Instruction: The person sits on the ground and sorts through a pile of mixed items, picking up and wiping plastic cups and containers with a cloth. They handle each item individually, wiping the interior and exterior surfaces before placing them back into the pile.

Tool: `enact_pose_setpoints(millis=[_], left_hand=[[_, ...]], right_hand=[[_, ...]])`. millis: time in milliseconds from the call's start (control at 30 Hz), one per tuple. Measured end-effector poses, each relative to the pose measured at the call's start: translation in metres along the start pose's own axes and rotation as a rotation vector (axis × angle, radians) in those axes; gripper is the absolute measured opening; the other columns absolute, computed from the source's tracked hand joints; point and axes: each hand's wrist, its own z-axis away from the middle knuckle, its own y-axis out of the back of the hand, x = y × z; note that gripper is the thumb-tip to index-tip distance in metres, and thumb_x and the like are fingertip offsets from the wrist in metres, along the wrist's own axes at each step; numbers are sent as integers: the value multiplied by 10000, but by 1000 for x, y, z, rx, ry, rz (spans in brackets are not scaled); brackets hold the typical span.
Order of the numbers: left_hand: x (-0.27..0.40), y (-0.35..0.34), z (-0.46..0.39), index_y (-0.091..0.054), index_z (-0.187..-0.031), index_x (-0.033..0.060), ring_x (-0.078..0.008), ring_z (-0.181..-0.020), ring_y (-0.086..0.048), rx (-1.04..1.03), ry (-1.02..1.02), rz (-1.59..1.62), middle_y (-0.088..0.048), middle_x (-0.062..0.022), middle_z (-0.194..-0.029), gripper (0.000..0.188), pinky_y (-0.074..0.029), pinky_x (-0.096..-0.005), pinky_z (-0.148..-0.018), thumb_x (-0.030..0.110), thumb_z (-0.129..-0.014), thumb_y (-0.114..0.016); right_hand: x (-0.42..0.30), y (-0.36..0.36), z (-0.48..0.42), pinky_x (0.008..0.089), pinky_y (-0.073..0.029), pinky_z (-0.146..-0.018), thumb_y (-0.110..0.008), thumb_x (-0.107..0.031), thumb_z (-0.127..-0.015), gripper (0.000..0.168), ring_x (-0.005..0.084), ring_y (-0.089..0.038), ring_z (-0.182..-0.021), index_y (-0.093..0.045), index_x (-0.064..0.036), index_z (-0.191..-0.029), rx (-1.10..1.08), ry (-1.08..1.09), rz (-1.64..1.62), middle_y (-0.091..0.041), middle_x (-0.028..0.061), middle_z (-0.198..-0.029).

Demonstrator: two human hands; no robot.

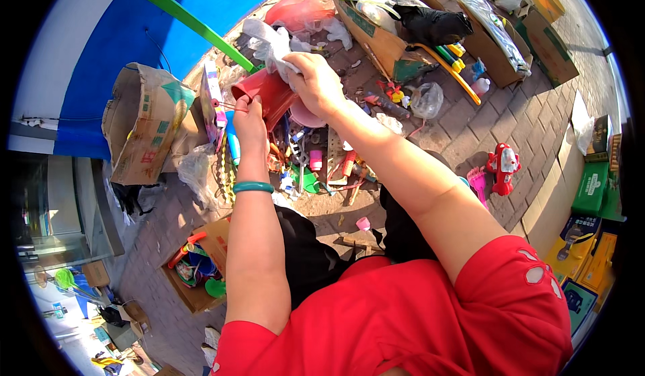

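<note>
My left hand [252,120] grips a red plastic bucket [268,96] by its rim, with a thin handle by the fingers. The bucket is tilted, its mouth turned to the left. My right hand [318,85] holds a whitish cloth [272,43] against the bucket's far side; part of the cloth hangs beyond it. Just below the bucket shows a pale pink round plastic piece [304,115]. Mixed small plastic toys and parts lie on the paving beneath, among them a pink cup-shaped piece [316,160] and a green flat piece [306,179].
A worn cardboard box [151,124] stands at left by the blue wall [85,89]. A green bar [186,16] slants down near the bucket. Another box [194,298] of toys sits lower left. Full cartons [383,53] lie ahead; a red toy [503,169] lies at right.
</note>
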Motion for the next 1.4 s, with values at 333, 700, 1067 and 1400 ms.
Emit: enact_pose_setpoints(millis=[333, 700, 1067, 1400], left_hand=[[16, -3, 22, -572, -1063, -8, -84, -855, -567, -478, -12, -196, -617, -38, -957, 186, -456, -232, -790, 46, -898, -505], [12, 19, 8, -587, -1047, 10, -92, -900, -550, -421, -39, -81, -619, -21, -985, 165, -423, -252, -838, 80, -901, -552], [2, 31, -12, -573, -1001, 11, -93, -738, -550, -102, -53, 49, -606, -33, -882, 137, -461, -234, -725, 112, -911, -553], [3, 45, -20, -558, -989, -5, -164, -805, -594, 68, 9, 232, -615, -91, -955, 143, -498, -300, -764, 120, -923, -531]], right_hand=[[18, -6, -6, 383, -430, -882, -506, -148, -778, 369, 298, -547, -1060, -572, -97, -1138, -271, -21, -151, -591, 146, -1116], [65, 45, -28, 376, -475, -755, -493, -286, -844, 311, 279, -631, -889, -632, -109, -1058, -226, -796, 124, -653, 165, -934], [127, 47, -20, 371, -469, -834, -501, -236, -827, 308, 286, -610, -980, -617, -142, -1097, -95, -820, 282, -642, 86, -1068], [144, 47, -15, 330, -468, -714, -489, -124, -849, 252, 193, -598, -785, -623, -80, -1058, -16, -894, -212, -647, 87, -910]])
